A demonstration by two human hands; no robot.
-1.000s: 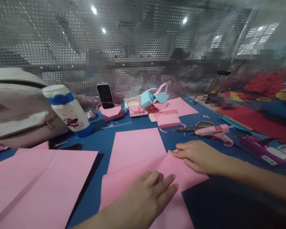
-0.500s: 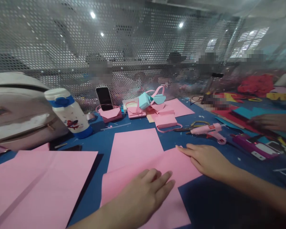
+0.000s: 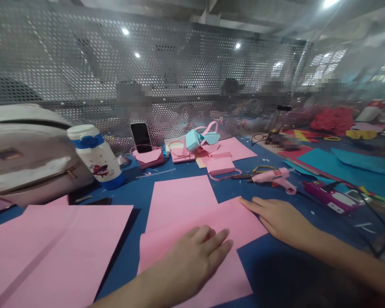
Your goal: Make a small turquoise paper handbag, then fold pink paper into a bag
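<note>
A pink paper sheet [image 3: 179, 201] lies on the blue table, its near part folded back over itself. My left hand [image 3: 195, 259] lies flat on the folded part with the fingers stretched out. My right hand [image 3: 276, 216] rests on the fold's right corner, fingers extended and pressing the paper's edge. Neither hand holds anything.
A larger pink sheet [image 3: 51, 252] lies at the left. Behind it stand a bag [image 3: 22, 154] and a white bottle with a blue band [image 3: 94, 156]. A phone [image 3: 141, 137], pink and teal paper crafts [image 3: 202, 147], scissors, a pink glue gun [image 3: 276, 177] and coloured sheets [image 3: 349, 167] lie beyond, before a perforated metal screen.
My right hand has slid a little to the right along the fold's edge. The view has tilted upward. Another person's hand at the right, seen half a second ago, has gone.
</note>
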